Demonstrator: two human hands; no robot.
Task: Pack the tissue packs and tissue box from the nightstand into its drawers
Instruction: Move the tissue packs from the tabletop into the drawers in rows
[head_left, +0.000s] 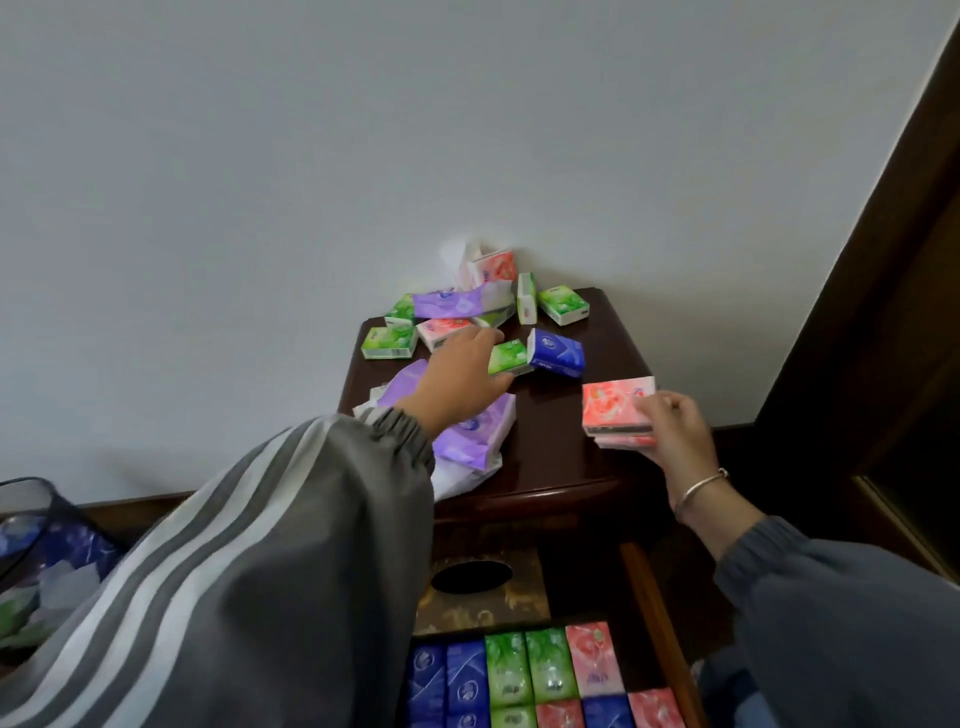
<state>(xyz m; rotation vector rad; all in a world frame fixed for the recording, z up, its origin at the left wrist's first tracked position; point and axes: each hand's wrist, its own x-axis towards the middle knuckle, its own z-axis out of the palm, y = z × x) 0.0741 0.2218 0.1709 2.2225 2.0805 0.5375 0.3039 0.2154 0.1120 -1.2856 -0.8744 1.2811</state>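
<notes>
Small tissue packs lie scattered on the dark wooden nightstand (561, 467). My left hand (457, 379) reaches over the top with fingers spread, touching a green pack (509, 357) beside a blue pack (556, 352). Another red pack (441, 331) lies just beyond the fingers. My right hand (670, 431) grips two stacked red packs (615, 408) above the nightstand's right front. Purple soft packs (475, 434) lie under my left wrist. The open drawer (660, 623) below holds rows of blue, green and red packs and a brown tissue box (483, 587) with an oval hole.
More green packs (563, 305), a long purple pack (457, 303) and a red pack stand by the white wall at the back. A dark mesh bin (31, 519) with packs sits at the left. A dark wooden frame (883, 312) rises at the right.
</notes>
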